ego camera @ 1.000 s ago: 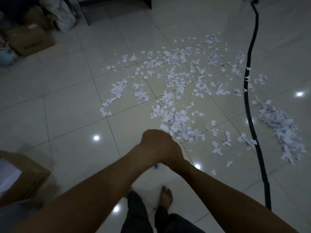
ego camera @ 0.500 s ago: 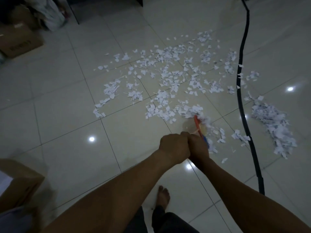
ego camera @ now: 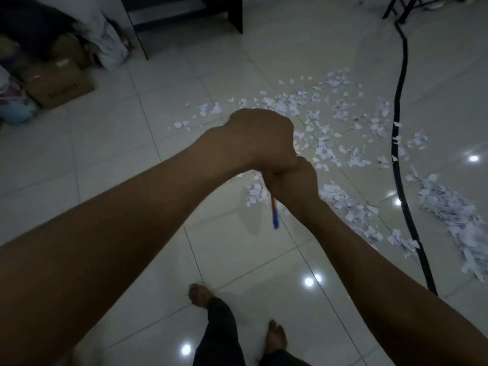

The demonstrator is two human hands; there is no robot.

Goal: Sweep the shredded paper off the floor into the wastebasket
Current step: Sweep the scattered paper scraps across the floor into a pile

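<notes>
Down at the bottom, two bare feet (ego camera: pixel 199 295) on glossy pale floor tiles (ego camera: pixel 111 159), ceiling lights glinting off them. Coming up: both forearms reach forward and the hands stack on a thin handle. The left hand (ego camera: pixel 260 140) is on top, fist curled tight, and the right hand (ego camera: pixel 293 183) sits just beneath it, fingers wrapped round the same handle (ego camera: pixel 274 213), whose red-and-blue length pokes out below the fists. The sweeping end is hidden; I can't tell where it meets the floor.

Beyond the hands, the shredded paper (ego camera: pixel 324 143) lies scattered wide across the tiles, with a denser heap (ego camera: pixel 454 220) off to the right. A black cable (ego camera: pixel 398 165) snakes through it, and scraps lie on both sides and even on it.

Here's the danger as I read it: a stroke across that cable could snag it or fling scraps over it, splitting the pile. These light bits on slick tile will likely skate and flutter if the swing is too hard. And no wastebasket is in view, so the sweep direction is a guess.

Farther back, on the left, a cardboard box (ego camera: pixel 56 84) and bags (ego camera: pixel 112 43) by dark furniture legs (ego camera: pixel 138 38). The room is dim.
</notes>
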